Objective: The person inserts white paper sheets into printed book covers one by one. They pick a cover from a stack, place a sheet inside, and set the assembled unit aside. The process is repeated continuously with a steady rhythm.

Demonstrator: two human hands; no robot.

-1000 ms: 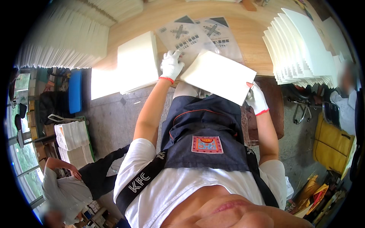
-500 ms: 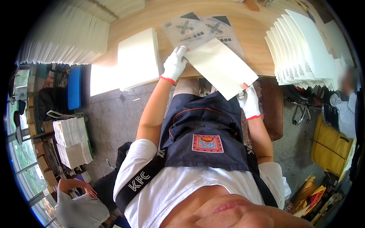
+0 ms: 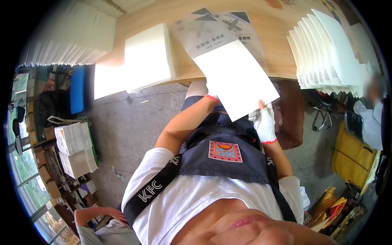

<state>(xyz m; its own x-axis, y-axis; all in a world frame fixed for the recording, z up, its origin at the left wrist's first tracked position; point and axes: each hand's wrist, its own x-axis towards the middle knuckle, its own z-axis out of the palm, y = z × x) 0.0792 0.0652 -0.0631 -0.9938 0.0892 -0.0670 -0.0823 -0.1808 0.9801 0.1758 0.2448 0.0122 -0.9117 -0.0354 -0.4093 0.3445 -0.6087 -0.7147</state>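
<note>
My right hand point(image 3: 265, 123), in a white glove with a red cuff, grips the lower right corner of a white paper pad point(image 3: 239, 79), thumb on top. I hold this pad tilted over the table's front edge. My left hand point(image 3: 209, 90) is beneath the pad, so its fingers are hidden; only a sliver of glove and the red cuff show. The far end of the pad meets a clear printed plastic bag point(image 3: 204, 38); whether it is inside the opening I cannot tell. Another printed clear bag point(image 3: 245, 30) lies beside and partly under that one on the table.
A white paper stack point(image 3: 148, 55) sits left of the bags on the wooden table point(image 3: 185, 72). Fanned white pads point(image 3: 326, 53) stand at the right, and tall paper piles point(image 3: 73, 34) at the far left. A co-worker's arm point(image 3: 100, 213) shows at lower left.
My left hand has gone from the pad's upper left edge to underneath it. The left bag has shifted toward me against the pad's far end. The right hand keeps its corner.
</note>
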